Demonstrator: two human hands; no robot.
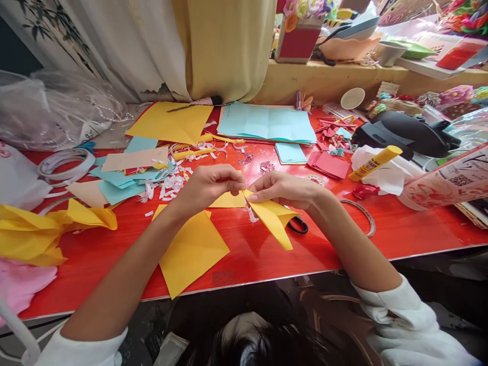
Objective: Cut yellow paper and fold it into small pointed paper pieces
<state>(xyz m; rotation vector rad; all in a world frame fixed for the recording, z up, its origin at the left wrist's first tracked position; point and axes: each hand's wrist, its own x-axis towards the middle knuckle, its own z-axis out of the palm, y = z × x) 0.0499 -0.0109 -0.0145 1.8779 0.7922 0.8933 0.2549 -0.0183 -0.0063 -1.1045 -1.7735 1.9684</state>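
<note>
Over the middle of the red table (244, 259) I hold a folded piece of yellow paper (273, 218). My right hand (284, 189) is closed on its upper part, thumb on top, and a folded flap hangs down toward me. The fingertips of my left hand (215, 187) are pinched together at the paper's top left corner. Below my left wrist lies a flat yellow paper sheet (194, 249). Another yellow piece (229, 201) rests behind my hands. A black loop handle (299, 225) shows partly under the held paper.
White paper shreds (173, 185) and blue paper pieces (122, 190) lie on the left, near rolls of tape (66, 165). Blue sheets (267, 122) are stacked at the back. Red squares (328, 164), a yellow glue stick (375, 162) and a black object (404, 132) are on the right.
</note>
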